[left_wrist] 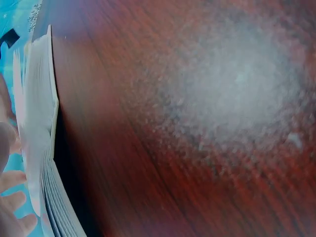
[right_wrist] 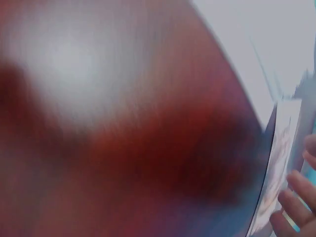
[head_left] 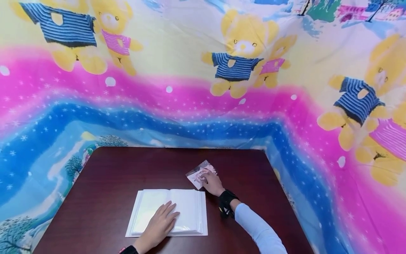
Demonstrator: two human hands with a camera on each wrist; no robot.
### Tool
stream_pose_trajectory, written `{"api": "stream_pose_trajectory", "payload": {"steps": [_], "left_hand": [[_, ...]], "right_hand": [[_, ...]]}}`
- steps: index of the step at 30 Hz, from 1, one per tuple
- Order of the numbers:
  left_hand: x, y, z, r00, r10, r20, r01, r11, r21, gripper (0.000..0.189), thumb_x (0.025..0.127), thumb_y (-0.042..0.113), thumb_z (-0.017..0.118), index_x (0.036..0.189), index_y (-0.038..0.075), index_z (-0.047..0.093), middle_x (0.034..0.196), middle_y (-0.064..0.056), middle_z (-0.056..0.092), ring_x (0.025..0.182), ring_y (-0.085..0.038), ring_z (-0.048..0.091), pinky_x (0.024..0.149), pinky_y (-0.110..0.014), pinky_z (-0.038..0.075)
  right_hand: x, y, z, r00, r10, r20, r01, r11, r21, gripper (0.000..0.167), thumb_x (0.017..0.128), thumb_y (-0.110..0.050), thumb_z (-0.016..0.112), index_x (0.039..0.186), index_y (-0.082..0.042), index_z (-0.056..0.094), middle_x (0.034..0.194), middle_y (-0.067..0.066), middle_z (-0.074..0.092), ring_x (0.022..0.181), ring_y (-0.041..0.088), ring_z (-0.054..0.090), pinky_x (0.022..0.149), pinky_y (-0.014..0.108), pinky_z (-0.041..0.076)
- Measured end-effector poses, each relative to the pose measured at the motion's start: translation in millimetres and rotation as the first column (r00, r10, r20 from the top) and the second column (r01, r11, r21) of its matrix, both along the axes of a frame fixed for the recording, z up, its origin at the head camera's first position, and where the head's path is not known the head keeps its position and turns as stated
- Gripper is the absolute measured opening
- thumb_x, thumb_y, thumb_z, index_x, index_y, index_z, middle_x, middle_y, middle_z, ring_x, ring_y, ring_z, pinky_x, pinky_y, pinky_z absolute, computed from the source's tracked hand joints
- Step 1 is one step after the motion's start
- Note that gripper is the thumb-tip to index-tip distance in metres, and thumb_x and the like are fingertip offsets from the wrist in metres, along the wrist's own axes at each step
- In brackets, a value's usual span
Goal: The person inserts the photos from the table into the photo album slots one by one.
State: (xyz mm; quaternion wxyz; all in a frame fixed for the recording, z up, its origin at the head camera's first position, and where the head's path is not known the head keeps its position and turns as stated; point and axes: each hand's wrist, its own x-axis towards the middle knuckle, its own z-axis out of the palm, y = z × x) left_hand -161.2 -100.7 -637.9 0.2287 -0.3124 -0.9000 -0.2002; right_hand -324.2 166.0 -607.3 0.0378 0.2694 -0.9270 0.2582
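Observation:
A white album [head_left: 187, 211] lies spread on the table, its pages showing blank white. My left hand [head_left: 160, 223] rests over the left page and the middle fold, with fingers extended. In the left wrist view the album's page edges [left_wrist: 37, 89] appear side-on, with the left fingers [left_wrist: 12, 201] beside them. Beyond the album's upper right corner is a pink-and-white picture card [head_left: 195, 178], with a clear strip along its far edge. My right hand [head_left: 213, 183] touches this card, fingertips over its printed face. In the right wrist view, loosely bent fingers [right_wrist: 296, 207] are close against the card.
The dark reddish-brown table [head_left: 104, 183] has rounded far corners. A cloth printed with bears [head_left: 241, 46] hangs behind the table and along both sides. Dark bands circle both wrists, the right band [head_left: 226, 203] being the bulkier one. Glare blurs parts of both wrist views.

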Motion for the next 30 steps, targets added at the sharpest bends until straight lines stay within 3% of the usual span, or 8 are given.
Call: {"api": "stream_pose_trajectory", "payload": {"steps": [4,9,12,15,20,23,27,30], "left_hand": [[1.2,3.1,-0.9,1.0,-0.003,-0.011,0.003,1.0,0.002,0.029,0.083,0.01,0.074,0.111,0.011,0.07,0.126,-0.019,0.061,0.122,-0.041,0.054,0.097,-0.058,0.044],[5.2,6.7,-4.1,1.0,-0.018,-0.011,0.018,1.0,-0.017,0.027,0.084,0.013,0.073,0.111,0.012,0.07,0.127,-0.018,0.061,0.122,-0.04,0.054,0.096,-0.058,0.045],[7.2,8.1,-5.9,0.999,-0.026,-0.022,0.025,1.0,-0.016,0.027,0.083,0.013,0.073,0.111,0.012,0.07,0.127,-0.018,0.061,0.121,-0.04,0.055,0.096,-0.057,0.046],[6.7,9.9,-6.2,0.999,-0.031,-0.023,0.031,1.0,0.0,0.028,0.083,0.012,0.074,0.111,0.011,0.071,0.129,-0.018,0.061,0.122,-0.039,0.055,0.097,-0.055,0.046],[3.8,15.2,-5.1,0.999,-0.05,-0.011,0.05,0.999,0.007,0.031,0.084,0.012,0.074,0.115,0.01,0.07,0.129,-0.017,0.061,0.122,-0.038,0.055,0.098,-0.054,0.046],[1.3,20.6,-4.6,0.998,-0.056,-0.028,0.056,0.998,0.006,0.032,0.084,0.012,0.074,0.115,0.009,0.07,0.127,-0.018,0.062,0.121,-0.039,0.056,0.098,-0.054,0.046],[-3.8,27.4,-5.6,0.997,-0.051,-0.065,0.049,0.998,-0.025,0.032,0.081,0.012,0.075,0.113,0.008,0.07,0.125,-0.018,0.063,0.119,-0.039,0.057,0.096,-0.054,0.047],[-8.8,30.8,-4.8,0.995,-0.033,-0.091,0.028,0.998,-0.06,0.031,0.081,0.015,0.076,0.11,0.008,0.071,0.121,-0.017,0.064,0.115,-0.037,0.059,0.094,-0.052,0.048]], "right_hand": [[-15.7,4.4,-2.5,0.977,-0.212,0.011,0.212,0.977,0.033,0.033,0.092,-0.013,0.067,0.12,0.004,0.063,0.116,0.026,0.053,0.104,0.042,0.047,0.084,0.054,0.042],[-31.6,9.5,-19.7,0.88,-0.461,0.114,0.449,0.886,0.118,0.059,0.085,-0.03,0.078,0.125,0.006,0.054,0.12,0.029,0.047,0.104,0.043,0.042,0.087,0.055,0.039],[-38.6,11.1,-26.6,0.832,-0.537,0.14,0.521,0.843,0.134,0.071,0.079,-0.035,0.084,0.128,0.006,0.052,0.121,0.032,0.046,0.105,0.045,0.041,0.09,0.057,0.036],[-44.5,12.0,-26.6,0.798,-0.575,0.18,0.563,0.818,0.119,0.079,0.074,-0.035,0.087,0.128,0.008,0.05,0.121,0.036,0.045,0.106,0.049,0.041,0.091,0.06,0.033],[-51.2,15.4,-25.6,0.741,-0.61,0.279,0.607,0.787,0.11,0.072,0.075,-0.034,0.086,0.122,0.009,0.052,0.114,0.034,0.044,0.102,0.049,0.042,0.086,0.057,0.034],[-50.1,19.0,-26.2,0.744,-0.599,0.295,0.61,0.79,0.063,0.056,0.078,-0.03,0.085,0.111,0.006,0.059,0.11,0.03,0.044,0.099,0.046,0.042,0.082,0.055,0.035],[-39.6,26.2,-23.3,0.791,-0.535,0.297,0.575,0.816,-0.062,0.027,0.086,-0.021,0.076,0.1,0.002,0.07,0.107,0.025,0.051,0.098,0.041,0.048,0.084,0.053,0.041],[-28.3,33.2,-14.3,0.798,-0.454,0.397,0.557,0.807,-0.196,0.019,0.093,-0.016,0.067,0.1,0.001,0.073,0.096,0.019,0.064,0.087,0.032,0.06,0.079,0.041,0.049]]}}
